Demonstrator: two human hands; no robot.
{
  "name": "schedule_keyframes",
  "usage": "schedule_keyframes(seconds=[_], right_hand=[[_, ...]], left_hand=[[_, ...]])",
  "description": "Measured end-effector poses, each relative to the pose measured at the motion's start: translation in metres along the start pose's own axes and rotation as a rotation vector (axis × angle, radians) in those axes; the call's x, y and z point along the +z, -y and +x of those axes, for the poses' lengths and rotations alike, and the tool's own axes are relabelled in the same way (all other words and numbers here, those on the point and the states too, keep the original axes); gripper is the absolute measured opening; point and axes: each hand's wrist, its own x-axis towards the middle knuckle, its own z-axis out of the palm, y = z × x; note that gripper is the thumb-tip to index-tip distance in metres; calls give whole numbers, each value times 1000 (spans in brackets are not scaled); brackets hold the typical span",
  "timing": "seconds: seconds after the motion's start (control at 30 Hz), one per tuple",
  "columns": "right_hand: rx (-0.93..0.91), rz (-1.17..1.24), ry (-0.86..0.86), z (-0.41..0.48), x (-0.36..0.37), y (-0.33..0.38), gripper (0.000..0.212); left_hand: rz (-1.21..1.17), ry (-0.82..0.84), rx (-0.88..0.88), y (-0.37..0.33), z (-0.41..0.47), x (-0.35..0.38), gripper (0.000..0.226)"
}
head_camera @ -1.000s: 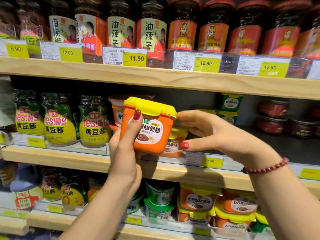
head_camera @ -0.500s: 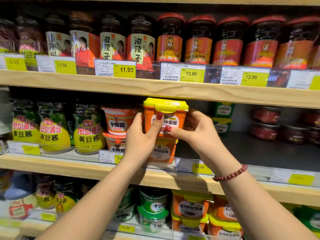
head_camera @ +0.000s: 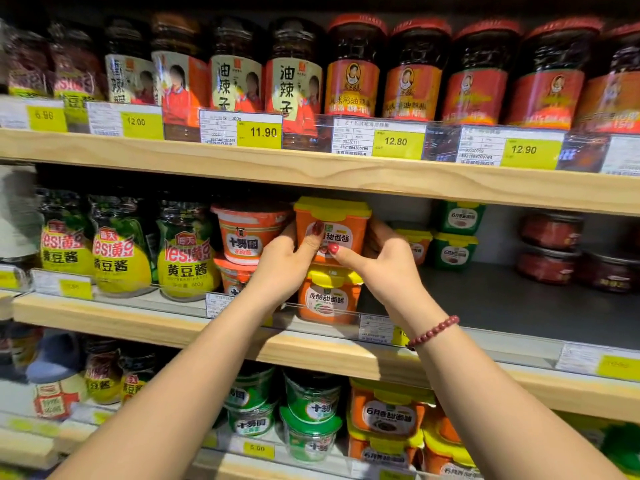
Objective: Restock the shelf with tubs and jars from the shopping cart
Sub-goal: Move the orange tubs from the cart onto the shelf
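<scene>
An orange tub with a yellow lid [head_camera: 341, 221] sits stacked on a like orange tub [head_camera: 327, 297] on the middle shelf [head_camera: 145, 323]. My left hand [head_camera: 287, 265] grips the upper tub's left side, thumb across its label. From the right, my right hand [head_camera: 384, 268] holds the same tub, its thumb on the front and its fingers behind. The shopping cart is out of view.
Round red-and-white tubs [head_camera: 251, 233] stand stacked just left of the orange ones, then yellow bean-paste jars [head_camera: 187, 261]. Small orange and green tubs [head_camera: 453, 237] sit behind to the right, beside bare dark shelf [head_camera: 502, 299] and red tubs [head_camera: 550, 247]. Chili jars line the upper shelf [head_camera: 346, 178].
Both hands carried the orange tub forward into the shelf and set it on top of the other orange tub. The camera moved closer.
</scene>
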Motion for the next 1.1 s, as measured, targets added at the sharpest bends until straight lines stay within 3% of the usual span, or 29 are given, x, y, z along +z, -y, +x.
schedule_keyframes(seconds=[0.1, 0.2, 0.33, 0.5, 0.63, 0.9, 1.1], right_hand=[[-11, -60, -12, -4, 0, 0, 38], [17, -120, -34, -9, -1, -3, 40], [62, -177, -134, -16, -1, -12, 58], [86, -164, -179, -19, 1, -13, 51], [112, -148, -197, -15, -2, -19, 31], [104, -277, -146, -7, -3, -22, 36], [155, -299, -147, 4, -5, -27, 19]], left_hand=[[25, 9, 21, 3, -9, -3, 28], [-134, -33, 134, 15, -25, -4, 9], [-204, -189, 126, 28, -35, 1, 27], [-263, -281, 81, 29, -31, 9, 26], [-199, -361, 61, 28, -27, 16, 23], [-44, -379, 122, 31, -19, 24, 22], [46, -349, 59, 25, -12, 30, 31]])
